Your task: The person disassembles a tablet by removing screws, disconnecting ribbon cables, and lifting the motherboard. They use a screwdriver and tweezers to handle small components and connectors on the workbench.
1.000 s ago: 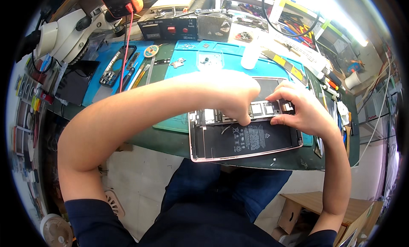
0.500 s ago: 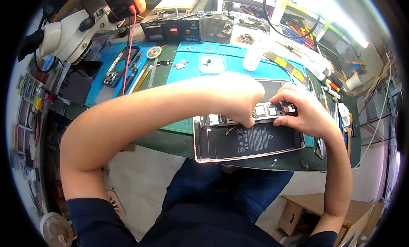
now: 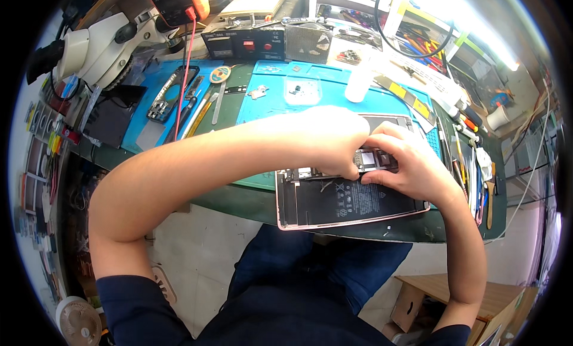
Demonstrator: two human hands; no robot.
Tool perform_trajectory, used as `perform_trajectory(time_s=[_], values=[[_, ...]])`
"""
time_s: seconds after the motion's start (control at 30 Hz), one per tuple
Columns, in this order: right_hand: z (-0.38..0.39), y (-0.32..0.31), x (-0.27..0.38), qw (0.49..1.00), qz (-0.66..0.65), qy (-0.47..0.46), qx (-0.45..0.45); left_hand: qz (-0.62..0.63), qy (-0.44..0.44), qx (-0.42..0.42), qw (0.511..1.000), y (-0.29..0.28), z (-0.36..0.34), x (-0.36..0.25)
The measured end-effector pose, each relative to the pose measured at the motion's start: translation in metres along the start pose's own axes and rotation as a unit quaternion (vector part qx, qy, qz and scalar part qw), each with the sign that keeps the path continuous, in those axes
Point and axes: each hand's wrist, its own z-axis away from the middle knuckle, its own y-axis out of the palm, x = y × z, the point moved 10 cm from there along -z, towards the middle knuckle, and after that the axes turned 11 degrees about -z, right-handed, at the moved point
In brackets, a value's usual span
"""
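An opened tablet with a pink frame and dark batteries lies on the bench before me, its near edge at the bench's front. Across its middle runs a narrow circuit board with metal shields. My left hand is closed over the board's middle, thumb on the near side; its other fingertips are hidden behind the hand. From the right, my right hand grips the board between thumb and fingers, close beside the left thumb. A short loose cable lies on the battery just left of the hands.
Behind the tablet, a blue mat carries a clear tray and a white bottle. At left are a phone frame, a solder reel, hand tools and a microscope. More tools line the right edge.
My right hand has slid left along the board, closer to my left hand. The left hand stays in nearly the same place. The whole view has shifted slightly.
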Motion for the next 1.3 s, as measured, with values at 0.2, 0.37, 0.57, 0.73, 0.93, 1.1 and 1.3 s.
perform_trajectory(time_s=[0.2, 0.37, 0.57, 0.73, 0.93, 1.1, 1.3], values=[[0.001, 0.004, 0.014, 0.998, 0.046, -0.038, 0.000, 0.069, 0.009, -0.207, 0.976, -0.031, 0.038, 0.046], [-0.010, 0.014, 0.022, 0.999, 0.024, -0.026, 0.009, 0.029, 0.028, -0.393, 0.919, -0.017, 0.086, 0.084], [-0.006, 0.013, 0.022, 0.999, 0.037, -0.035, -0.007, 0.051, 0.018, -0.394, 0.917, 0.003, 0.085, 0.099], [-0.006, 0.011, 0.024, 0.998, 0.047, -0.041, -0.018, 0.142, 0.021, -0.394, 0.908, 0.007, 0.082, 0.108], [-0.005, 0.010, 0.020, 0.998, 0.045, -0.041, -0.029, 0.108, 0.008, -0.454, 0.884, -0.034, 0.074, 0.104], [-0.006, 0.009, 0.021, 0.998, 0.049, -0.034, -0.028, 0.023, 0.050, -0.466, 0.883, -0.056, -0.012, 0.085], [-0.008, 0.010, 0.026, 0.998, 0.040, -0.038, -0.032, 0.078, 0.007, -0.401, 0.913, -0.053, -0.027, 0.090]])
